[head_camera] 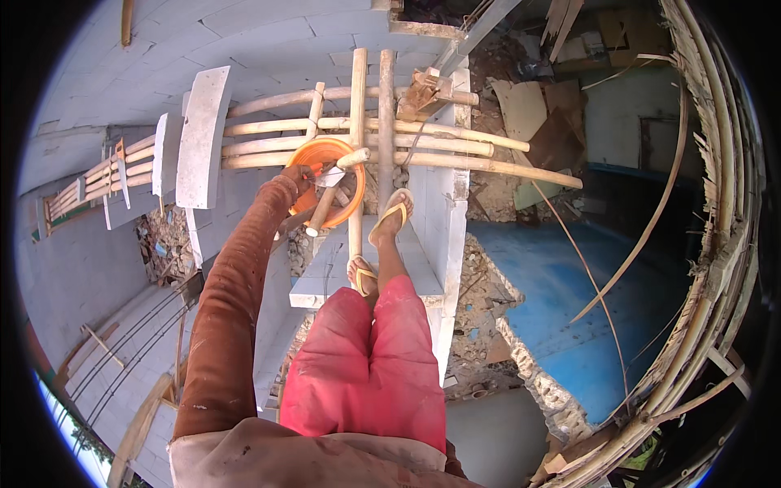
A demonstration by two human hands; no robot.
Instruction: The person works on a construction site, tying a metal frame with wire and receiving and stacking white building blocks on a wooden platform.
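My left hand (297, 177) reaches to the left rim of an orange plastic bucket (361, 183). Its fingers are closed around the orange-red handle of a trowel (330, 177), whose metal blade lies over the bucket's opening. Wooden handles of tools (321, 213) stick up out of the bucket, one ending near the bamboo poles. What else lies inside is hard to make out. My right hand is out of view; a bit of dark sleeve shows low beside my right hip. My feet in yellow flip-flops (395, 213) stand just right of and below the bucket.
Bamboo poles (439, 143) run crosswise beneath and beyond the bucket. White blocks (203, 140) and a handsaw (122, 174) rest on them at left. A block wall edge (454, 244) borders a drop on the right, with rubble and a blue floor (567, 305) far below. Rebar (122, 360) spans the lower left.
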